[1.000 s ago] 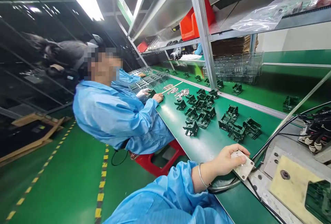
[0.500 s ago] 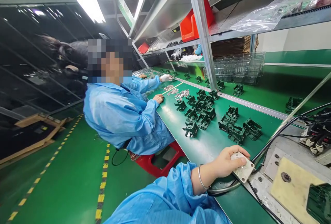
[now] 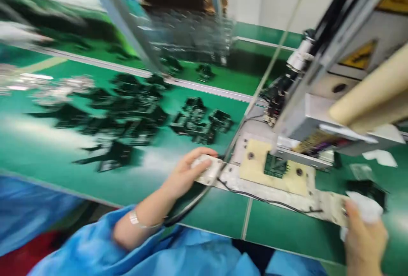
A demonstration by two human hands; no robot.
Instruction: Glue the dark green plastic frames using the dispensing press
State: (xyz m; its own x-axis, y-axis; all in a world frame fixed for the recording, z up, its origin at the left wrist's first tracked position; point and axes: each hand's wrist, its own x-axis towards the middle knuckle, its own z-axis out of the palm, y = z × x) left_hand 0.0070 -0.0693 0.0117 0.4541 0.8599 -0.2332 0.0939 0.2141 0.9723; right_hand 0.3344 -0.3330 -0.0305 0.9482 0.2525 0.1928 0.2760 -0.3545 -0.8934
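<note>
My left hand [image 3: 183, 176] lies curled over a small metal switch box [image 3: 210, 169] at the left end of a metal base plate. On that plate a dark green plastic part [image 3: 274, 166] sits on a beige fixture pad [image 3: 255, 165], under the head of a press machine [image 3: 306, 110]. My right hand [image 3: 363, 237] is at the lower right, at the right end of the plate, up against a white thing [image 3: 366, 208]. Its fingers are smeared by motion. Both arms wear blue sleeves; a bracelet is on the left wrist.
The view is blurred. Several dark green plastic parts [image 3: 200, 123] lie on the green bench [image 3: 216, 212] to the left. A black cable [image 3: 188, 208] runs under my left hand. A slanted metal post [image 3: 121, 16] and clear trays [image 3: 191, 33] stand behind.
The view has swung fast to the right and down, away from the co-worker, onto the press and fixture. My left hand stays on the switch box; my right hand has come into view.
</note>
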